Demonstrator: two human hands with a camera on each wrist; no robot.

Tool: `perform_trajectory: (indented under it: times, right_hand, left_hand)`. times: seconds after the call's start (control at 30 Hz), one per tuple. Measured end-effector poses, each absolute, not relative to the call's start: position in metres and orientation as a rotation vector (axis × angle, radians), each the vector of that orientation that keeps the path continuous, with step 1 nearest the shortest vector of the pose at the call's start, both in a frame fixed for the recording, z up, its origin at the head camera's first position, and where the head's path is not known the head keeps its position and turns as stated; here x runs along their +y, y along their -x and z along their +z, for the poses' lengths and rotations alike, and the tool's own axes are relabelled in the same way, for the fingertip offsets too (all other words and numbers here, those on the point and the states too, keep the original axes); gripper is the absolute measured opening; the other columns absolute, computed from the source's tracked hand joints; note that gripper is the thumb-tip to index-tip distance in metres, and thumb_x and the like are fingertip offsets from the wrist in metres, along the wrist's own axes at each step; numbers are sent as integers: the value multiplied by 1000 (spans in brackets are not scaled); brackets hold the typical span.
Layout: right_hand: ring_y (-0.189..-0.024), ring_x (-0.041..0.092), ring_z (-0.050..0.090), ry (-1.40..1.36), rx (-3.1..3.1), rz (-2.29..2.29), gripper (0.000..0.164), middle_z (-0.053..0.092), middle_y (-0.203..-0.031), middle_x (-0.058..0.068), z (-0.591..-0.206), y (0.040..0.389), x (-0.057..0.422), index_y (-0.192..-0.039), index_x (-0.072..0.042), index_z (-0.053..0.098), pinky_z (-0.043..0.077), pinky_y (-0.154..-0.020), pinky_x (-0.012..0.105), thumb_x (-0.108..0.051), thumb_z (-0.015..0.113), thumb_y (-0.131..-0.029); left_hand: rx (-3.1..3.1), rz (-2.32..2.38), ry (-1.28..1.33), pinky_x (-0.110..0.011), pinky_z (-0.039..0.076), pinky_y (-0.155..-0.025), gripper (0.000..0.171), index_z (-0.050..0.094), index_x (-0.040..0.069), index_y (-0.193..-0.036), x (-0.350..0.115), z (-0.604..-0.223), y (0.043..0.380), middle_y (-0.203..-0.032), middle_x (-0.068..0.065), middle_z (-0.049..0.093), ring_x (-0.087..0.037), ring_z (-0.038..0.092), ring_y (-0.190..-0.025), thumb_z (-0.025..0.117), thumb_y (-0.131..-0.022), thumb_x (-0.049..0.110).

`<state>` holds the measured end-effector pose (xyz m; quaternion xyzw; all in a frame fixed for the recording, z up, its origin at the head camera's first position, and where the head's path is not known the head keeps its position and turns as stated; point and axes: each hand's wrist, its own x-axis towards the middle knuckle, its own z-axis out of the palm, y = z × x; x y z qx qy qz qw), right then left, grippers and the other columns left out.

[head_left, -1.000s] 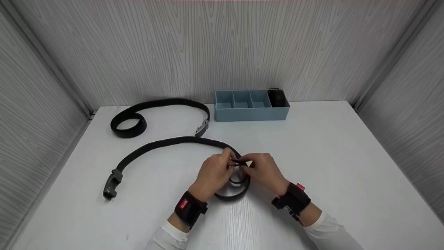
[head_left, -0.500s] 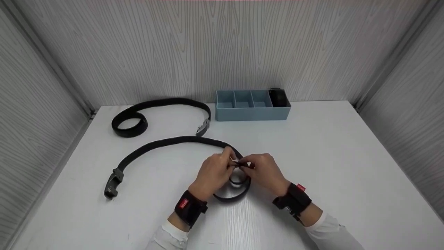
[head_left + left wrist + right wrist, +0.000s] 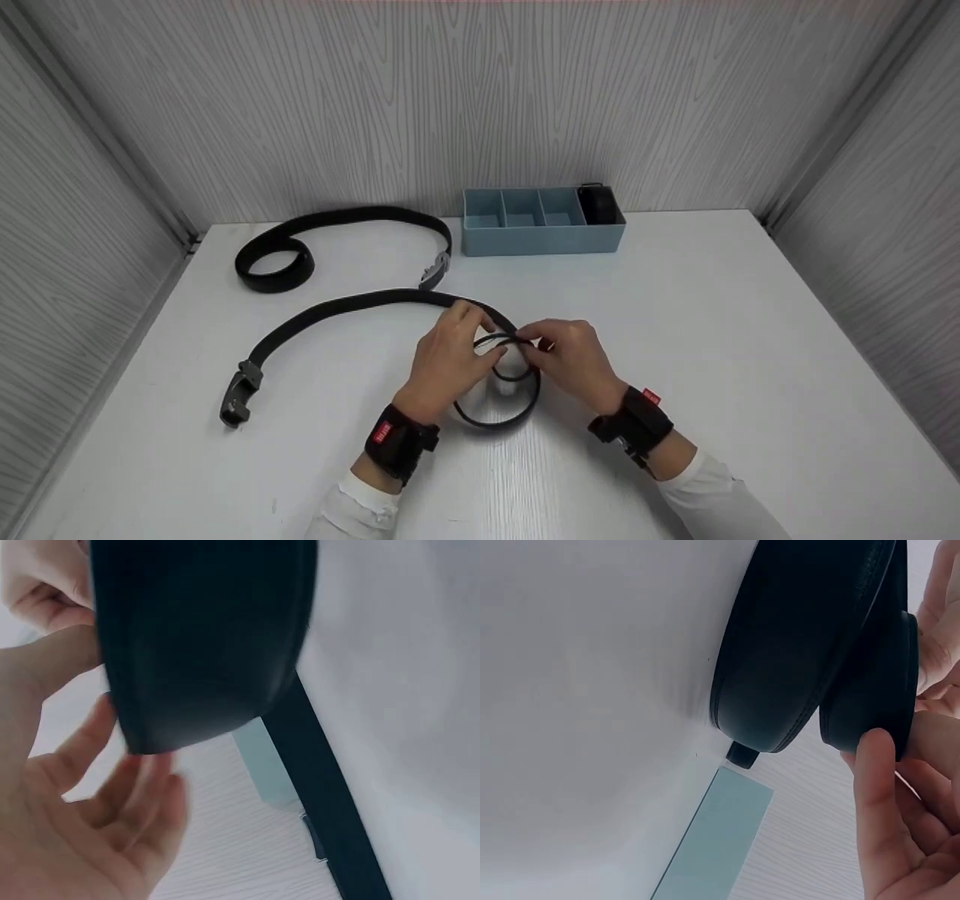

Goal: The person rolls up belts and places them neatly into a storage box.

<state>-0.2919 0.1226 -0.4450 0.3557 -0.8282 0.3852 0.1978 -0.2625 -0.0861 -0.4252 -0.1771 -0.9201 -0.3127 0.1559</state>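
A black belt (image 3: 397,295) lies curved over the table, its silver-grey buckle (image 3: 242,391) at the left and its other end coiled in loose loops between my hands. My right hand (image 3: 576,356) pinches the top of the coil between thumb and fingers. Loosely spread round the coil's left side are the fingers of my left hand (image 3: 448,356), its thumb at the inner loop. In the left wrist view, the belt (image 3: 202,645) hides part of that hand. Thumb and fingers of the right hand (image 3: 900,802) hold the inner turn in the right wrist view.
Behind lies a second black belt (image 3: 352,216), partly coiled, its buckle (image 3: 436,268) close to the first belt. A blue-grey divided box (image 3: 540,241) stands at the back wall, a rolled black belt (image 3: 598,206) in its right compartment.
My left hand has loosened its pinch and shifted left, its fingers spreading. The coil's inner loops have widened between the hands. My right hand stays at nearly the same spot.
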Motion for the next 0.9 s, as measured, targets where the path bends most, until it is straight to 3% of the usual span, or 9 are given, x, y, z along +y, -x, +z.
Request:
perform_trajectory:
  times: [0.17,0.37,0.57,0.8,0.9]
  right_hand:
    - [-70,12,70,-990,-2270,1060,19,79,-93,6,-444,292,124,-100,-2,81,57,-59,28,8,82,-84]
    - [-75,14,72,-952,-2204,1070,21,79,-95,7,-445,293,126,-102,-2,80,58,-62,29,9,81,-84]
    - [-77,13,72,-931,-2222,1136,22,79,-99,8,-445,294,125,-104,-3,79,58,-65,27,7,82,-85]
    - [-85,17,72,-985,-2526,1387,20,76,-102,2,-433,298,134,-110,-9,77,58,-69,29,-8,82,-91]
    - [-88,19,72,-1003,-2674,1448,21,75,-105,2,-428,300,138,-113,-12,76,56,-69,28,-18,80,-94]
  left_hand:
    - [-2768,-1129,491,-32,47,-66,19,62,9,-108,-88,-423,264,-101,-5,71,-14,60,-79,72,-101,23]
    - [-2779,-1365,548,-31,46,-67,19,52,9,-111,-86,-424,268,-90,-5,66,-14,57,-76,60,-108,27]
    - [-2753,-1538,545,-34,49,-75,19,49,10,-112,-89,-425,268,-101,-12,69,-17,62,-88,55,-110,28]
    - [-2821,-1365,573,-31,44,-67,19,50,11,-109,-89,-424,266,-87,-5,63,-15,55,-77,55,-109,29]
    - [-2835,-1296,608,-31,44,-69,18,51,11,-108,-89,-425,265,-90,-8,66,-14,55,-78,57,-108,28]
